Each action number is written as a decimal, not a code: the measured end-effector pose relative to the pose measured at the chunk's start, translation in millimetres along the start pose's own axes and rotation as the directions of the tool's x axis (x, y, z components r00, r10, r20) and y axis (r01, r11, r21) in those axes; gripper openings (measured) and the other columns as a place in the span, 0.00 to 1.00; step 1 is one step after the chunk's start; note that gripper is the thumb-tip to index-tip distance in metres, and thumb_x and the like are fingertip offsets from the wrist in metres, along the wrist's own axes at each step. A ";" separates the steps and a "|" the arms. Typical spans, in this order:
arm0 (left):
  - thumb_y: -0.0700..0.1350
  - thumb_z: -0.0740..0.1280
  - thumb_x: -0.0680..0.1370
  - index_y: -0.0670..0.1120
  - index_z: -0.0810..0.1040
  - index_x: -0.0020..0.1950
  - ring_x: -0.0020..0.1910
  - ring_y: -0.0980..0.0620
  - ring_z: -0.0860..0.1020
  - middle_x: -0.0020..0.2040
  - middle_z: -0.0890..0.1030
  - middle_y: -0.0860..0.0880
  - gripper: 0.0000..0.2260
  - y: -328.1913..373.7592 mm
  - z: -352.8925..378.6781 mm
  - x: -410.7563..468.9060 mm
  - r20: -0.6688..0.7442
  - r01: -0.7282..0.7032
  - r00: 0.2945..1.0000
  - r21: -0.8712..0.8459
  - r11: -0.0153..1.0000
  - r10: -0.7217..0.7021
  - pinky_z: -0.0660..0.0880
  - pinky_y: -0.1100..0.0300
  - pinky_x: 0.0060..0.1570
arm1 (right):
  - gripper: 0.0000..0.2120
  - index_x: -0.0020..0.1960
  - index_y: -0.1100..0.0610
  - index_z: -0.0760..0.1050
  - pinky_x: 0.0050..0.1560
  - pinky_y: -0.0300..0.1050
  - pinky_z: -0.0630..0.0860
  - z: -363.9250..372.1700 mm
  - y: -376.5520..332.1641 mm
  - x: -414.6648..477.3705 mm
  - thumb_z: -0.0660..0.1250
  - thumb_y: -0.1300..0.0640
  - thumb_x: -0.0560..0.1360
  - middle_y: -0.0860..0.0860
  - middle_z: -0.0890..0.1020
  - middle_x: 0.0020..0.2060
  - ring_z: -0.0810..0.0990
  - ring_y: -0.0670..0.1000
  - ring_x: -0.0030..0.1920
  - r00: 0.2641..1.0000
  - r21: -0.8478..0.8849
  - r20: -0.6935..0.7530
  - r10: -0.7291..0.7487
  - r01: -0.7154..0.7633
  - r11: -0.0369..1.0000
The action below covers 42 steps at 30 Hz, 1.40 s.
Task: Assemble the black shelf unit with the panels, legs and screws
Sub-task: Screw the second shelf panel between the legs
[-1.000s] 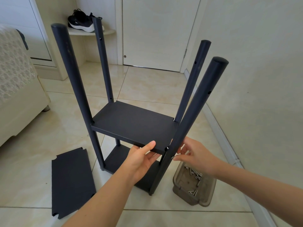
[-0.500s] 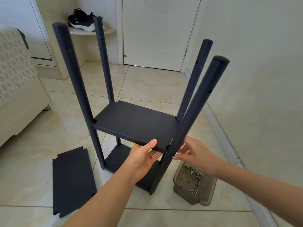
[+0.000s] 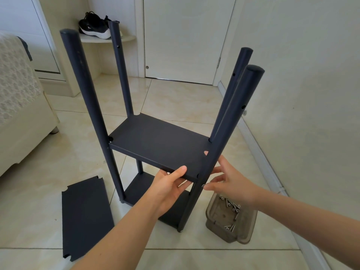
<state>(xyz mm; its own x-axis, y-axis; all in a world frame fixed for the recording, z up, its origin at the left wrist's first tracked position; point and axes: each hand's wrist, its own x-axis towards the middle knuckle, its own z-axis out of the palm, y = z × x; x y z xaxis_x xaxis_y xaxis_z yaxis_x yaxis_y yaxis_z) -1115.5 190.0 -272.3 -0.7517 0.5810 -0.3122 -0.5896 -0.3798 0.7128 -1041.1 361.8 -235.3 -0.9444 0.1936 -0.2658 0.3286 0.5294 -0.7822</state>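
A black shelf unit stands on the tiled floor with several round legs, the near right leg (image 3: 224, 137) leaning toward me. The middle panel (image 3: 157, 145) sits between the legs above a bottom panel (image 3: 136, 189). My left hand (image 3: 169, 187) grips the middle panel's near edge, thumb on top. My right hand (image 3: 232, 182) is beside the near right leg and pinches a small screw (image 3: 203, 185) against the leg just below the panel. A loose black panel (image 3: 85, 215) lies flat on the floor at the left.
A clear brown plastic tray (image 3: 241, 228) with several screws sits on the floor right of the unit, close to the wall. A cream sofa (image 3: 21, 121) stands at the left. A closed door and a corner shelf with black shoes (image 3: 95, 26) are behind.
The view has shifted slightly and the unit has tilted a little. My right hand has drawn back from the leg's far side, its fingertips now at the screw on the leg.
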 end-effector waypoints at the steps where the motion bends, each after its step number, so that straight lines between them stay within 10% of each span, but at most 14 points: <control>1: 0.36 0.67 0.80 0.45 0.76 0.63 0.54 0.46 0.85 0.54 0.86 0.46 0.13 -0.4 0.5 -0.2 -0.004 0.000 1.000 0.003 1.000 0.000 0.82 0.55 0.50 | 0.39 0.71 0.35 0.53 0.47 0.38 0.81 -1.5 -1.5 0.6 0.74 0.57 0.73 0.41 0.72 0.59 0.80 0.50 0.54 0.999 0.051 0.050 -0.009 0.007 0.999; 8: 0.37 0.67 0.79 0.47 0.75 0.64 0.54 0.45 0.84 0.54 0.86 0.46 0.15 0.4 1.1 -1.2 -0.020 0.004 1.000 0.014 1.000 -0.004 0.81 0.51 0.52 | 0.29 0.62 0.42 0.75 0.58 0.43 0.79 -3.6 -7.2 8.0 0.73 0.70 0.70 0.48 0.79 0.57 0.79 0.50 0.57 0.988 0.154 0.130 -0.087 0.067 0.986; 42: 0.43 0.69 0.78 0.45 0.75 0.66 0.53 0.44 0.85 0.57 0.84 0.44 0.16 5.1 2.6 -9.0 -0.183 -0.022 0.981 0.233 0.972 0.066 0.82 0.52 0.51 | 0.17 0.63 0.53 0.80 0.57 0.36 0.77 12.8 28.6 4.9 0.71 0.63 0.75 0.48 0.79 0.60 0.82 0.44 0.56 0.968 0.326 -0.027 -0.250 0.245 0.913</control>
<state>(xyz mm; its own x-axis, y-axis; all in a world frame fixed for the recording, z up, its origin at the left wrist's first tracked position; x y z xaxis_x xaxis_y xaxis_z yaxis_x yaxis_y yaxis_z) -1111.1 184.7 -264.2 -0.8305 0.4127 -0.3742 -0.4877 -0.2142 0.8463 -1036.5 367.3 -266.2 -0.9959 0.0775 -0.0461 0.0649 0.2615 -0.9630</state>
